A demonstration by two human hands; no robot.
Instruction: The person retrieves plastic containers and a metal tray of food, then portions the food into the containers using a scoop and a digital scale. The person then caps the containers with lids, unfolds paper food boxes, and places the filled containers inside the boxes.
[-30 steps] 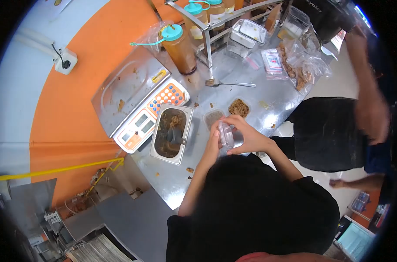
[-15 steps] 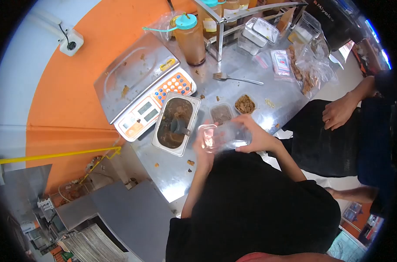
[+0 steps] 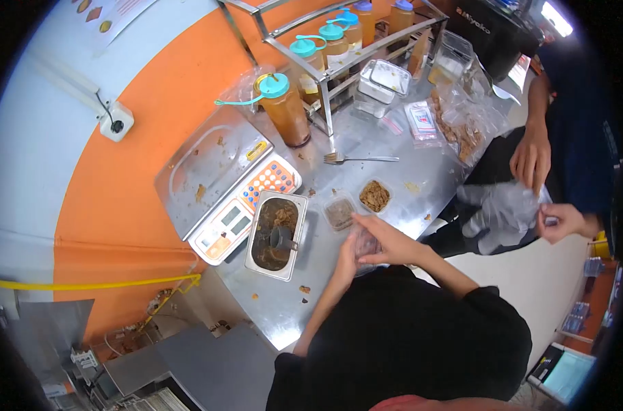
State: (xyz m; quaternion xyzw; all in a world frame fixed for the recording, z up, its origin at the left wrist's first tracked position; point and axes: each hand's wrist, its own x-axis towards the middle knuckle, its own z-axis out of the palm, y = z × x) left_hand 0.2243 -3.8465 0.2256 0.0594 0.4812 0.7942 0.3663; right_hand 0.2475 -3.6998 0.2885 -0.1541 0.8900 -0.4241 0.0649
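Half-curled, the left hand (image 3: 346,260) and right hand (image 3: 396,245) clasp a clear container (image 3: 367,244) at the near edge of the surface (image 3: 356,176); its long axis is unclear. "Miyako" marks a black appliance (image 3: 493,42) beyond the far right corner.

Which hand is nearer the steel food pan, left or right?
Left. The left hand is across a small gap from the steel food pan; the right hand is farther off, beyond the left.

Before you, capped bottles (image 3: 335,52) line a metal rack (image 3: 328,109) near a black appliance (image 3: 491,38), a socket (image 3: 116,122) on the wall (image 3: 113,188).
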